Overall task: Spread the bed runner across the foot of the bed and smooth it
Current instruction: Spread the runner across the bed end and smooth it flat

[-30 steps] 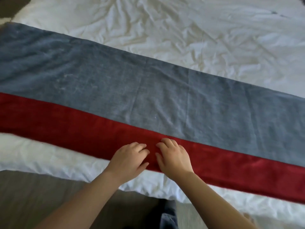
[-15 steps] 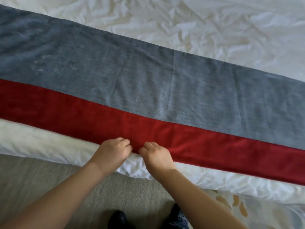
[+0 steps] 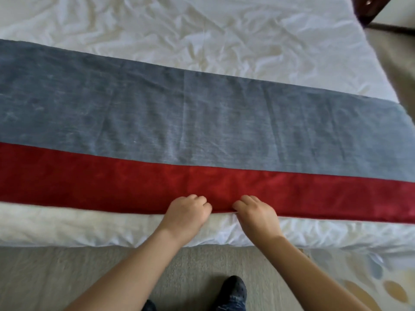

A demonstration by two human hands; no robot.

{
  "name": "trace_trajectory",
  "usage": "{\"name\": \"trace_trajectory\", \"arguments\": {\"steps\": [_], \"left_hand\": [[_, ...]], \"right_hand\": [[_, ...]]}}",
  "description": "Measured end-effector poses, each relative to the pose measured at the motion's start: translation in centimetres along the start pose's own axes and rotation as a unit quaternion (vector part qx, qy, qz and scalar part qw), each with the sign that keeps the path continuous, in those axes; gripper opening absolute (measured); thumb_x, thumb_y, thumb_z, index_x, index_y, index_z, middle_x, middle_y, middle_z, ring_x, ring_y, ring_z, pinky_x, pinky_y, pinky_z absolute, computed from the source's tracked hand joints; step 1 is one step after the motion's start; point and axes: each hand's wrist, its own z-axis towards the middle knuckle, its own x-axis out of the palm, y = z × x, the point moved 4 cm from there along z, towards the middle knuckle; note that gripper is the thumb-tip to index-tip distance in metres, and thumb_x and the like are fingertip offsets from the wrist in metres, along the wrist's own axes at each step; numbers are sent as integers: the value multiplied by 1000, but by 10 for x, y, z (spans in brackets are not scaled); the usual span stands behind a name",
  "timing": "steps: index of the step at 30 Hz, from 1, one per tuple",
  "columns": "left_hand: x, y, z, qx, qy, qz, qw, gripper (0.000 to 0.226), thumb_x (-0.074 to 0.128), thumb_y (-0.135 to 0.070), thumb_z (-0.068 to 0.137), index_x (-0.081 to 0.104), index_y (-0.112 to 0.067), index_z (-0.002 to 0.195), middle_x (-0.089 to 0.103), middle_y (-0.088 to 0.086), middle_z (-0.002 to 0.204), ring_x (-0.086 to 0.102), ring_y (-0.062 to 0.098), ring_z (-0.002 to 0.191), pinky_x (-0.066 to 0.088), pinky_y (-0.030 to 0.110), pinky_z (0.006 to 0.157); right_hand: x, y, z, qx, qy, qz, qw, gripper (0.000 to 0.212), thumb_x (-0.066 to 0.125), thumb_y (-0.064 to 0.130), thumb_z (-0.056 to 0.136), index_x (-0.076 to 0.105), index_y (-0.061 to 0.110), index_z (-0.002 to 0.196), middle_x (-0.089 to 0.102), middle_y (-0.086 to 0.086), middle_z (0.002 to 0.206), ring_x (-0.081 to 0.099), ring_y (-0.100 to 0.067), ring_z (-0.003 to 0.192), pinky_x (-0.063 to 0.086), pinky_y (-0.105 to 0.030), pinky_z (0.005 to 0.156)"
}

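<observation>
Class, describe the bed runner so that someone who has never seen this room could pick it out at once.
Find the bed with crumpled white bedding. Across its near end lies a long strip of cloth, the bed runner, its near edge held by the left hand and right hand. It alone is coloured: a broad grey band beside a narrower red one.

Bed runner [image 3: 202, 122] cut off at both sides; fingertips of left hand [image 3: 187, 213] and right hand [image 3: 258, 215] hidden
</observation>
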Motion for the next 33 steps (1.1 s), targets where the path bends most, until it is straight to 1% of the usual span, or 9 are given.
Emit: {"name": "trace_trajectory", "arguments": {"steps": [4,9,14,21,25,28,29,30,33], "left_hand": [[4,-12,5,-35,11,-40,999,37,79,3,31,52,-17,44,47,-5,45,46,13,38,28,17,34],[6,-24,13,-52,32,-33,998,32,78,-5,39,52,-19,50,47,-7,48,45,13,39,29,20,34],[10,-78,56,-14,46,-34,998,31,82,-13,41,55,-22,54,50,-9,51,48,11,41,30,21,36],[14,-169,134,7,73,-29,997,41,82,-10,19,52,-24,43,48,-8,43,46,8,36,30,15,35],[23,-181,143,-1,104,-60,993,45,82,-13,8,51,-23,39,47,-9,41,46,7,34,30,14,34],[26,-173,149,32,149,-85,985,23,81,-25,48,61,-23,60,58,-7,60,57,11,53,37,21,45],[28,-166,152,37,163,-86,982,13,69,-33,69,63,-22,72,61,-6,72,60,13,66,39,25,53],[25,-159,156,32,171,-95,980,20,56,-41,80,63,-22,79,62,-6,77,60,15,72,40,27,58],[12,-139,178,53,115,-64,990,29,62,-49,76,61,-23,63,57,-10,60,58,10,54,40,22,45]], "right_hand": [[7,-10,-17,-32,32,13,999,36,86,2,33,66,19,58,53,6,55,54,-14,49,39,-20,33],[9,-29,-23,-74,7,41,996,28,84,7,47,67,19,65,55,4,61,55,-16,53,41,-23,40],[-11,-102,-47,-39,0,19,999,31,82,4,43,68,17,67,56,2,62,56,-19,54,45,-27,42],[-34,-217,-87,1,59,-28,998,39,86,-5,31,66,14,58,53,1,54,54,-20,46,43,-25,37],[-26,-226,-102,-21,112,28,993,38,91,6,32,66,19,57,54,6,55,56,-15,49,42,-21,37],[-26,-235,-99,-45,148,46,987,27,88,25,48,67,24,64,57,11,62,57,-11,53,43,-21,39],[-28,-239,-96,-51,154,54,985,22,82,35,58,67,25,69,58,12,65,57,-10,55,44,-21,40],[-31,-243,-92,-58,159,61,984,19,75,42,67,66,26,72,58,12,67,57,-9,56,44,-22,41],[-37,-255,-63,-64,158,67,983,23,57,40,83,61,22,70,57,8,66,56,-13,57,45,-25,44]]}}
